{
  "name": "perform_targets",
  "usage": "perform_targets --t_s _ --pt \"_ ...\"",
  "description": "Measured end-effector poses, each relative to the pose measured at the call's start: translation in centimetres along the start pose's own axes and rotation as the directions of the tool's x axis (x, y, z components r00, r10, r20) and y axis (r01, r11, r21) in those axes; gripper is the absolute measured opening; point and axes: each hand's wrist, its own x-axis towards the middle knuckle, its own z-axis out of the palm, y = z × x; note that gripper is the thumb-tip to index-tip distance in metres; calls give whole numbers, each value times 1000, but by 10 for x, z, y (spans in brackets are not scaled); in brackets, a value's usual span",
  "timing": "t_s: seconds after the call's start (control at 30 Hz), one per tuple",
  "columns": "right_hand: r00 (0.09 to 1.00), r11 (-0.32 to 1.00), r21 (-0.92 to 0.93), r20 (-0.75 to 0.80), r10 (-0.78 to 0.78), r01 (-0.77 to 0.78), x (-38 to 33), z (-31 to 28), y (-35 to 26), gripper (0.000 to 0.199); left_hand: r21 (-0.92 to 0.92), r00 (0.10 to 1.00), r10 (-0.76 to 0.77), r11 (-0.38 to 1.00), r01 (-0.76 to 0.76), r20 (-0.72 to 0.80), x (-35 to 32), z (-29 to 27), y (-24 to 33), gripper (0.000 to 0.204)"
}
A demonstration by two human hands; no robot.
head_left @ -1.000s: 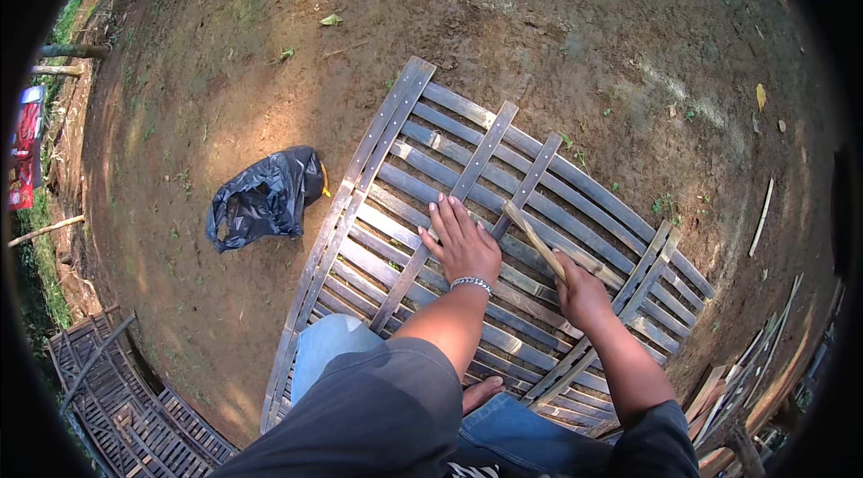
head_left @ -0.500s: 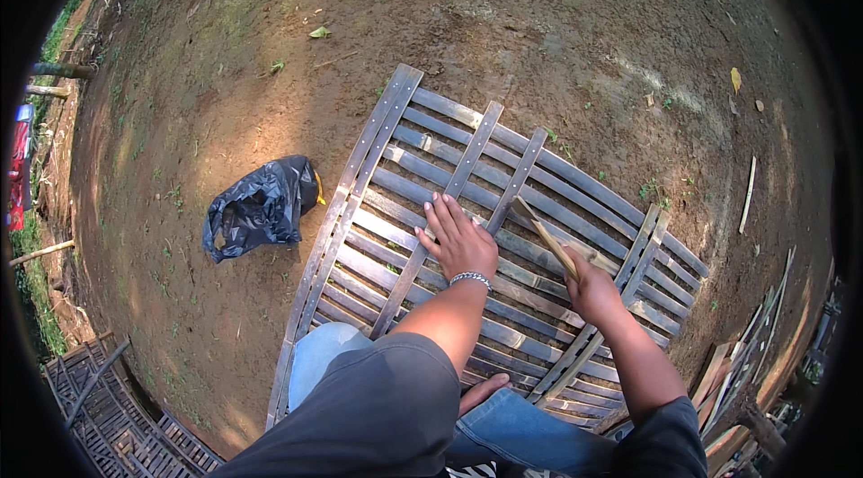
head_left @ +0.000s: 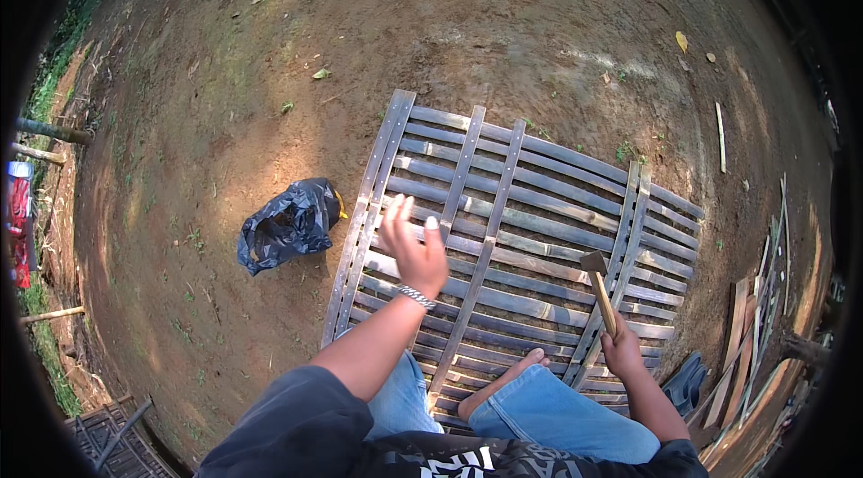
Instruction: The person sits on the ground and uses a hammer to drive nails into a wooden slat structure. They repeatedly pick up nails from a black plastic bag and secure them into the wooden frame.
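A grey slatted bamboo panel (head_left: 530,208) lies flat on bare earth in front of me. My left hand (head_left: 412,244) hovers above its left part with fingers apart, holding nothing; a bead bracelet circles the wrist. My right hand (head_left: 622,354) is closed around the wooden handle of a small hammer (head_left: 600,285), whose head points up over the panel's right cross slat. My bare foot (head_left: 503,381) rests on the panel's near edge, between my knees in blue jeans.
A crumpled black plastic bag (head_left: 288,225) lies on the dirt just left of the panel. Loose bamboo strips and boards (head_left: 755,316) are piled at the right. Another slatted panel (head_left: 117,438) shows at the lower left. Dry leaves dot the ground.
My left hand has lifted off the slats and moved left. My right hand with the hammer has shifted right and lower. The view has tilted, so the panel appears farther away.
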Motion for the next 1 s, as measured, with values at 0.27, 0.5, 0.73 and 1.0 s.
perform_targets --t_s 0.27,0.5,0.73,1.0 --pt "999 996 74 27 44 -46 -13 19 -14 59 463 922 -365 844 271 126 82 -163 -192 21" --pt "999 998 46 -8 -52 53 -2 25 -16 58 706 815 -519 676 209 256 97 -147 -213 28" --pt "996 997 44 64 -66 63 -7 22 -27 58 859 764 -609 490 149 215 116 -136 -182 26" --pt "997 997 72 70 -28 23 -11 30 -15 59 843 778 -588 516 153 219 117 -130 -193 27"
